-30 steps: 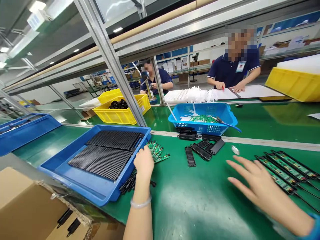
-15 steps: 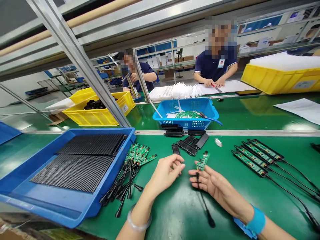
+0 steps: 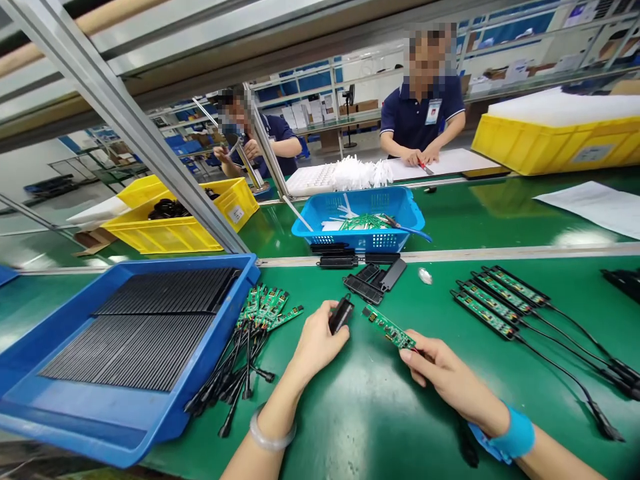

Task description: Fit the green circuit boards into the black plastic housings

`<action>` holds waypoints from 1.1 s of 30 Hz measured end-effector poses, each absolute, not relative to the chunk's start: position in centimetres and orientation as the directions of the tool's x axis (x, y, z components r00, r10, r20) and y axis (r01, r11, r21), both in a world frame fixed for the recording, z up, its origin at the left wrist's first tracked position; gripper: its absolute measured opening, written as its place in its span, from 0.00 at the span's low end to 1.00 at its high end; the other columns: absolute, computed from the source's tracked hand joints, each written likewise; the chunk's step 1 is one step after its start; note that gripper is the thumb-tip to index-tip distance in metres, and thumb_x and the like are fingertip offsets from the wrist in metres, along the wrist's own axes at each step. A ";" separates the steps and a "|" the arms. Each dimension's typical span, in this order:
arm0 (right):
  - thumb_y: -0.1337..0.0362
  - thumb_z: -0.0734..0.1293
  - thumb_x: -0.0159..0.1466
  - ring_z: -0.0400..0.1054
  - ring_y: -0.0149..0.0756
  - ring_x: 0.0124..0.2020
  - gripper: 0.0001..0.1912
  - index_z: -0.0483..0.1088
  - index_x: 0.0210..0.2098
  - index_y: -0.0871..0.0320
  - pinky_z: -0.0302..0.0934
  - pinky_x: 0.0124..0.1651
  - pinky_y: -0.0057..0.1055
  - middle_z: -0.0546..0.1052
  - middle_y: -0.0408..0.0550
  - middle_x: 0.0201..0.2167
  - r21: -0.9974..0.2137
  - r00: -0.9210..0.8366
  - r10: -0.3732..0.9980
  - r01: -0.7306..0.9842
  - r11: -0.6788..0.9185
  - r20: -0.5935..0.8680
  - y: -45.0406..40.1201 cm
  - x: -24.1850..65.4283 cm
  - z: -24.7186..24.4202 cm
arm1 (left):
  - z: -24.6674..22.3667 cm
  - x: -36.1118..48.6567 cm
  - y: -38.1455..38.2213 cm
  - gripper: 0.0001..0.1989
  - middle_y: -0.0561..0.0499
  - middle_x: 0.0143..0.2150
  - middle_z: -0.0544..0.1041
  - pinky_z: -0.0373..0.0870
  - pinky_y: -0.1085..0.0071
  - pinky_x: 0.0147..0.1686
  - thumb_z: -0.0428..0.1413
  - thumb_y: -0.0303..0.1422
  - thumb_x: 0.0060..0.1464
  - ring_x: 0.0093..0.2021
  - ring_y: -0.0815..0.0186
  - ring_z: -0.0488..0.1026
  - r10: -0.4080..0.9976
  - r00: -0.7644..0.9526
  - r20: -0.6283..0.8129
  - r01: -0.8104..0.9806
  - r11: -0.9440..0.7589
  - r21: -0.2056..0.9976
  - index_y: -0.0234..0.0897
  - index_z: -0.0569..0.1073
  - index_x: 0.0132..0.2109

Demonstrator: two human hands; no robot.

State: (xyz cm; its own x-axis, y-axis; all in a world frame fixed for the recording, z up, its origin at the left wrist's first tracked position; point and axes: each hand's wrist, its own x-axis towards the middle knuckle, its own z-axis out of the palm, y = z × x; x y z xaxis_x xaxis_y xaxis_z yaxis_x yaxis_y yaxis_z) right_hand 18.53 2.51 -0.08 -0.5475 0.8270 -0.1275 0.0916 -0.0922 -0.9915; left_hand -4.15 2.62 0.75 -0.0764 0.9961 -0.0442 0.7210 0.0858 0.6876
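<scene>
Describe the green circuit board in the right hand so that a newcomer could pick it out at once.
Start at the large blue tray on the left, then cross the green bench to the right hand. It grips one end of the green circuit board. Unlike the piled boards beside the tray and the cased boards farther right, this one is held up alone.

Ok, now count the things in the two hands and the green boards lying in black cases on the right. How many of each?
Green boards in black cases: 4
Bare green board, in the right hand: 1
Empty-handed: 0
Black case, in the left hand: 1
Total: 6
</scene>
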 end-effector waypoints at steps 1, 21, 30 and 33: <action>0.48 0.63 0.62 0.51 0.27 0.22 0.22 0.59 0.20 0.58 0.50 0.26 0.27 0.57 0.38 0.21 -0.992 -0.541 0.835 0.117 -0.045 -0.102 2.5 18.5 0.0 | 0.7 -3.7 2.5 0.11 0.55 0.28 0.69 0.59 0.73 0.26 0.55 0.33 0.50 0.24 0.69 0.64 0.995 -0.019 -0.102 0.580 0.095 0.809 0.36 0.69 0.42; 0.62 0.63 0.63 0.64 0.33 0.29 0.15 0.67 0.50 0.54 0.62 0.33 0.30 0.70 0.44 0.29 -0.856 -0.406 0.890 0.364 0.366 0.207 2.1 18.9 -0.7 | -0.1 0.3 1.3 0.28 0.49 0.43 0.75 0.73 0.68 0.42 0.64 0.31 0.47 0.39 0.67 0.74 0.995 0.042 -0.096 -0.438 0.104 0.893 0.40 0.61 0.53; 0.64 0.64 0.63 0.64 0.34 0.31 0.18 0.69 0.53 0.48 0.62 0.31 0.30 0.67 0.47 0.34 -0.794 -0.427 0.842 0.357 0.491 0.329 2.4 19.2 -0.8 | -0.2 0.2 1.2 0.28 0.44 0.48 0.75 0.70 0.64 0.48 0.62 0.32 0.51 0.45 0.64 0.74 0.992 0.119 -0.050 -0.462 0.100 0.881 0.40 0.58 0.55; 0.63 0.64 0.63 0.65 0.36 0.33 0.18 0.68 0.53 0.49 0.63 0.35 0.32 0.67 0.46 0.32 -0.798 -0.419 0.854 0.374 0.473 0.309 2.3 19.0 -1.1 | -0.2 0.6 1.1 0.26 0.46 0.47 0.76 0.71 0.65 0.45 0.61 0.33 0.51 0.42 0.65 0.75 0.992 0.107 -0.064 -0.445 0.106 0.889 0.41 0.57 0.53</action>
State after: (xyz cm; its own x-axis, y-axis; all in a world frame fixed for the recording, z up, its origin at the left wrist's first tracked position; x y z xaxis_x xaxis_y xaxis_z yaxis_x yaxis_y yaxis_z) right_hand 19.04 2.34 -1.08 -0.4186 0.8538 0.3095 0.3745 0.4727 -0.7977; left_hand 0.61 1.09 -0.18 0.1070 0.9922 -0.0644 -0.4453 0.1058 0.8891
